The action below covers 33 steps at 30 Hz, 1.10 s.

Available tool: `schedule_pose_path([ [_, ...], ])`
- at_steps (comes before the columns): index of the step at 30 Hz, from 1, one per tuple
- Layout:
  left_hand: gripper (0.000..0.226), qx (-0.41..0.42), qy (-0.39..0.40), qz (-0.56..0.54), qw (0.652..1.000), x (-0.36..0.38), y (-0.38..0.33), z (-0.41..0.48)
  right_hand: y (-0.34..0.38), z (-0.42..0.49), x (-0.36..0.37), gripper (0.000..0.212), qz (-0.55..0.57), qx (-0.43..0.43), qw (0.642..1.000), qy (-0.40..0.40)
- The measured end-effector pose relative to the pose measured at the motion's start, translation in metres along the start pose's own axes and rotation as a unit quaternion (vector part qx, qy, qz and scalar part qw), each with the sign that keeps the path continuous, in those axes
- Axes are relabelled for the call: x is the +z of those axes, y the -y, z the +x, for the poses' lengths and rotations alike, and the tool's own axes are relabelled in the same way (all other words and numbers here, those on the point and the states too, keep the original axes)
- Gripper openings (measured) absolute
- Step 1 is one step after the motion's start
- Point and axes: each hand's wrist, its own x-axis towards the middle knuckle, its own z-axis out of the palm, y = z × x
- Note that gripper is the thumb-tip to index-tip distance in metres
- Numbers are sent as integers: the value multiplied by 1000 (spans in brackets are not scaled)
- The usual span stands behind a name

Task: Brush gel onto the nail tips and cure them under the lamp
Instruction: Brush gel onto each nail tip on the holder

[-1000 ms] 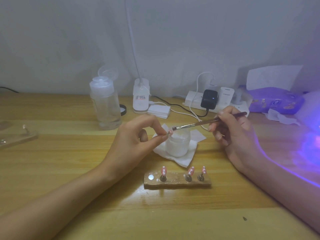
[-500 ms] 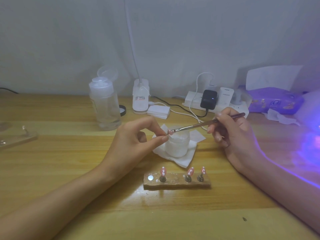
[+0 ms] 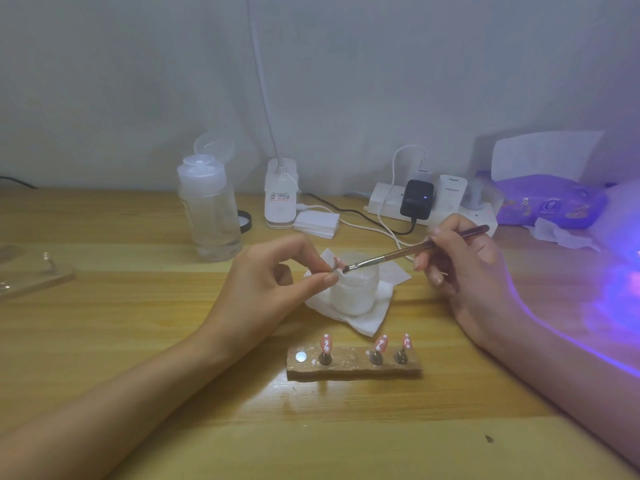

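Working over the wooden table point(image 3: 138, 341) with the frosted white gel jar point(image 3: 353, 292) right under my hands to catch drips. My left hand point(image 3: 263, 289) has a pinch grip on the small pink nail tip point(image 3: 336, 263), tilted toward the thin brown-handled brush point(image 3: 415, 249) that my right hand point(image 3: 464, 268) holds like a pen, bristles touching the tip.

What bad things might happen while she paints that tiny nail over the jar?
1. The left hand pinches the nail tip only by its edge, right above the open jar. A push from the brush might make it slip and fall in.
2. The right hand works just behind the holder with three painted tips. A dropped wrist might knock them over.
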Motion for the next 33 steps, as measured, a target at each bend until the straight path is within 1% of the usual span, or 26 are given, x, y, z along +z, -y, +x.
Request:
schedule_pose_path([
  [2,12,-2,0,-1,1000,0,0,0,1,0,-1,31,15,-3,1000,-5],
  [5,13,-7,-2,-4,1000,0,1,0,2,-1,1,31,13,-8,1000,16],
  [8,14,-9,-1,-7,1000,0,0,1,0,0,0,34,0,2,1000,-1],
  [10,14,-11,0,-10,1000,0,0,1,1,0,-1,32,15,-1,1000,-8],
  [13,14,-14,-1,-17,1000,-1,0,1,1,0,0,25,21,-13,1000,18],
  [16,15,-15,1,-20,1000,-1,-1,0,-1,1,-1,30,0,-4,1000,4],
  [18,16,-18,1,-20,1000,0,-1,1,-1,1,-2,31,10,1,1000,-6],
  [20,16,-17,1,-17,1000,0,0,1,0,1,-2,28,23,-6,1000,7],
  [22,15,-16,0,-16,1000,-1,0,1,-1,1,-1,30,11,-10,1000,20],
  [25,15,-19,-2,-18,1000,0,1,1,-2,2,-2,35,1,5,1000,-1],
  [27,14,-17,-1,-18,1000,1,1,1,-1,2,-2,33,17,3,1000,-8],
  [30,15,-12,-2,-16,1000,1,1,1,1,1,0,26,15,-7,1000,18],
  [33,16,-13,-6,-20,1000,1,1,1,-1,1,-1,34,2,5,1000,7],
])
